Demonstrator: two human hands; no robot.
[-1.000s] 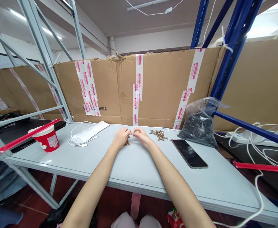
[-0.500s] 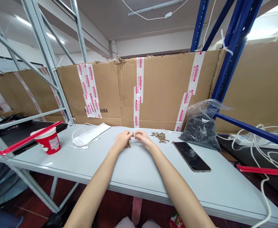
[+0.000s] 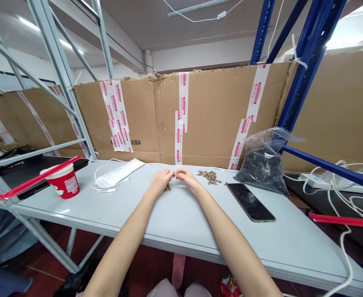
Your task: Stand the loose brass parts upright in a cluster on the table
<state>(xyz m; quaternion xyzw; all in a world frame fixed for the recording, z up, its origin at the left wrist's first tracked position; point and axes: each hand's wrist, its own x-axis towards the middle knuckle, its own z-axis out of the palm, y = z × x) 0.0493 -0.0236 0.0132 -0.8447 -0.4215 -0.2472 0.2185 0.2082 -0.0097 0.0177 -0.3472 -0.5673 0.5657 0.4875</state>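
My left hand (image 3: pixel 162 181) and my right hand (image 3: pixel 186 177) meet fingertip to fingertip over the table, both closed in a pinch. What they pinch is too small and too covered by the fingers to name. Under and beside my left hand lie some small brass-coloured pieces (image 3: pixel 168 187), mostly hidden by it. A larger pile of similar small brass-coloured pieces (image 3: pixel 210 177) is spread to the right of my right hand.
A phone (image 3: pixel 252 202) and a clear bag of dark pieces (image 3: pixel 262 167) are on the right of the table (image 3: pixel 181 222). On the left stand a red cup (image 3: pixel 65 183) and a white power strip (image 3: pixel 119 173) with cables. Cardboard (image 3: pixel 215 119) walls the back.
The hands stay together in nearly the same place, with only slight finger movement. The camera view has shifted a little.
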